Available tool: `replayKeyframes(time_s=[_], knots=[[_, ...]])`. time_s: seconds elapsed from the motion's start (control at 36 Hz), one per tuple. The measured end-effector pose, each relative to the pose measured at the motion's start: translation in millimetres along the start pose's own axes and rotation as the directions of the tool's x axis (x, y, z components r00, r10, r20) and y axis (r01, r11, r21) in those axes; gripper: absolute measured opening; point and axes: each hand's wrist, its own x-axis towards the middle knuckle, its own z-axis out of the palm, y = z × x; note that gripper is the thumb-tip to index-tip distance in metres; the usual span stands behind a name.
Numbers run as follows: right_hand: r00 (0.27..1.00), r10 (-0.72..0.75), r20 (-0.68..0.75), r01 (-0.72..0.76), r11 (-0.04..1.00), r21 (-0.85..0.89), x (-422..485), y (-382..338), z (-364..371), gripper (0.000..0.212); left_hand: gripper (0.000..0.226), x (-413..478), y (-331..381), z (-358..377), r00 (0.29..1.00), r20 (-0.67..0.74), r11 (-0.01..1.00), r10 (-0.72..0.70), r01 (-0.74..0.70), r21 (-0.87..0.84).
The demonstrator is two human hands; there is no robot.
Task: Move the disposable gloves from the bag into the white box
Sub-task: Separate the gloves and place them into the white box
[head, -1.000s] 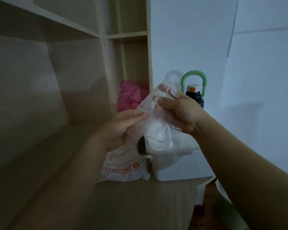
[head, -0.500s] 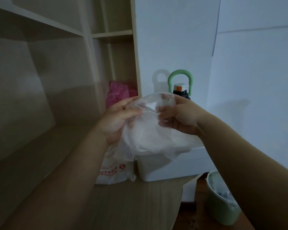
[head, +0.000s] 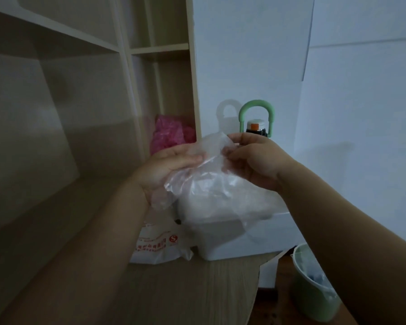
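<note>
Both hands hold a thin, clear disposable glove (head: 209, 184) in the air above the white box (head: 234, 242). My left hand (head: 164, 170) grips the glove's left side, with fingers curled over its top edge. My right hand (head: 253, 158) pinches the glove's upper right edge. The white box sits on the wooden desk, partly hidden behind the glove. A white plastic bag (head: 157, 247) with red print lies on the desk just left of the box.
A bottle (head: 257, 127) with a green loop handle stands behind the box against the wall. A pink crumpled bag (head: 169, 134) sits in the shelf unit (head: 127, 90) at the back. A green bin (head: 314, 285) stands on the floor past the desk's right edge (head: 256, 289).
The glove has been turned and spread between my hands, and its top now bunches higher. Both hands shifted slightly with it above the box.
</note>
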Motion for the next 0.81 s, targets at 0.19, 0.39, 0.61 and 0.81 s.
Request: replayKeyframes(time_s=[0.19, 0.39, 0.61, 0.81], knots=[[0.998, 0.066, 0.015, -0.054, 0.909, -0.414, 0.3, -23.3, -8.4, 0.084, 0.072, 14.8, 20.2, 1.4, 1.0, -0.008, 0.921, 0.03, -0.025, 0.389], [0.992, -0.018, -0.127, -0.074, 0.725, -0.685, 9.1, -25.2, -5.0, 0.016, 0.088, 37.2, 34.4, 7.2, 0.99, -0.113, 0.684, 0.085, 0.024, 0.729], [0.854, 0.187, -0.485, -0.488, 0.61, -0.625, 8.2, -4.2, -47.4, 0.013, 0.069, 43.0, 1.1, 10.8, 0.859, -0.315, 0.556, 0.405, 0.042, 0.83], [0.842, 0.104, -0.529, -0.538, 0.1, -0.837, 5.0, 8.2, -59.8, 0.026, 0.035, 42.6, -14.5, 37.2, 0.987, 0.063, 0.339, -0.15, -0.008, 0.941]])
